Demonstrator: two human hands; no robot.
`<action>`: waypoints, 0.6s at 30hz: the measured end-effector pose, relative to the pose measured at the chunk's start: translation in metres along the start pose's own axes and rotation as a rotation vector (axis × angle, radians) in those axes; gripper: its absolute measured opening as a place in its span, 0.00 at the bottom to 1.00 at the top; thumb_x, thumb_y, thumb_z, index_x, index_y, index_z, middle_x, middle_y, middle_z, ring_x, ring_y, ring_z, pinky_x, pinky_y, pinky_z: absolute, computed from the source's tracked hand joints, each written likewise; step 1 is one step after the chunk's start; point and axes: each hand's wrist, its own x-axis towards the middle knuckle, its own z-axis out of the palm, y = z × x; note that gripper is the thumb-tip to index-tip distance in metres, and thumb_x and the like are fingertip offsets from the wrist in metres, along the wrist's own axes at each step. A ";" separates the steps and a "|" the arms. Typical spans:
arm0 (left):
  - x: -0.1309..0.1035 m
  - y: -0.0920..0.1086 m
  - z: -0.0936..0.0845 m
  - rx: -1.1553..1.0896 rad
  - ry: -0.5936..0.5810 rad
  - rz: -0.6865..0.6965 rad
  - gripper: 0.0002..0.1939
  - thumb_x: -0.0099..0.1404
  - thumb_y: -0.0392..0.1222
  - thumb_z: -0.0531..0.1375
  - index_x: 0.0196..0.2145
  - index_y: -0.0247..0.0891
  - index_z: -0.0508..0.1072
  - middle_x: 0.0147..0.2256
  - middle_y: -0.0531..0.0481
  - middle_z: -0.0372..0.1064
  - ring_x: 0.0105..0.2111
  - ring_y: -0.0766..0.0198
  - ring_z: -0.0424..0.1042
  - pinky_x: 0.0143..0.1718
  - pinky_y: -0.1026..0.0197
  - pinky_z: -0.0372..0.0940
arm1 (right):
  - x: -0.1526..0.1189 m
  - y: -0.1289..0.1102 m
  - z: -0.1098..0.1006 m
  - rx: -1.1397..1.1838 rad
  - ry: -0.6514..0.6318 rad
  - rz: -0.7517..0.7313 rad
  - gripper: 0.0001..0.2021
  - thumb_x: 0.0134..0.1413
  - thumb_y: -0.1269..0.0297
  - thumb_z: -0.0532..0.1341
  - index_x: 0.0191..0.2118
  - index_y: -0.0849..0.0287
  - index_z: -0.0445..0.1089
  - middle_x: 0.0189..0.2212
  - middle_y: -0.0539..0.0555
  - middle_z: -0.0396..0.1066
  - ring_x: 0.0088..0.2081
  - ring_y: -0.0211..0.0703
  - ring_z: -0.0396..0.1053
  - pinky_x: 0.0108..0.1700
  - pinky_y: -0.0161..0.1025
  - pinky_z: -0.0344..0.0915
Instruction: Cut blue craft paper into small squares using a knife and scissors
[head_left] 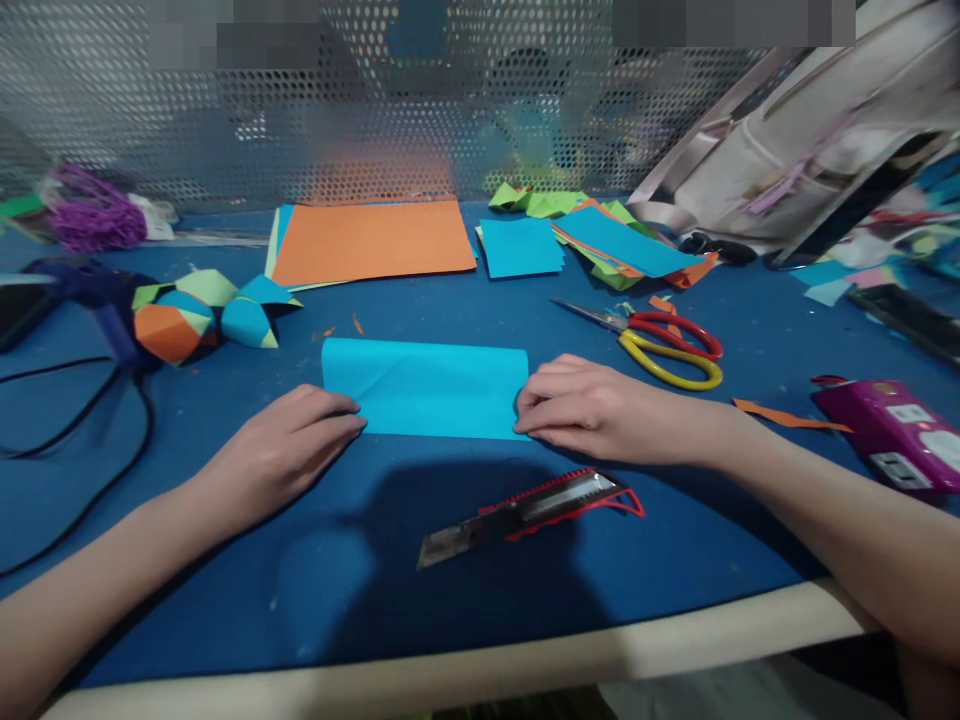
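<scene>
A bright blue sheet of paper (427, 390) lies on the dark blue table, its far side curved over in a fold. At its near left corner my left hand (300, 440) is closed, fingertips pressed together on the paper's edge. My right hand (574, 408) pinches the near right corner, fingers bunched. Just in front of the paper rests a cutter knife (525, 510) with a red and black handle, its blade pointing left. Scissors (660, 345) with red and yellow handles lie beyond my right hand.
Orange sheets (375, 240), small blue squares (521, 247) and a mixed paper stack (630, 240) lie along the metal mesh. Folded paper shapes (176, 320), a black cable (142, 460) and purple string (94, 210) are left; a purple device (892, 430) and bag (795, 130) are right.
</scene>
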 end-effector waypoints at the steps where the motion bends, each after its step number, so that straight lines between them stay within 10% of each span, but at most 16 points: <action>1: 0.000 0.000 0.000 -0.012 0.006 -0.008 0.10 0.68 0.30 0.55 0.45 0.39 0.71 0.40 0.42 0.74 0.38 0.59 0.71 0.37 0.57 0.69 | 0.000 0.000 0.001 0.007 0.002 0.002 0.13 0.67 0.68 0.52 0.40 0.60 0.75 0.37 0.57 0.74 0.39 0.42 0.68 0.43 0.43 0.58; 18: 0.001 -0.018 -0.034 -0.339 0.023 -0.575 0.12 0.65 0.44 0.55 0.33 0.36 0.77 0.34 0.48 0.75 0.35 0.63 0.73 0.40 0.61 0.68 | -0.002 0.009 0.017 0.063 0.137 -0.038 0.12 0.65 0.67 0.54 0.46 0.49 0.74 0.36 0.54 0.74 0.36 0.45 0.71 0.36 0.43 0.66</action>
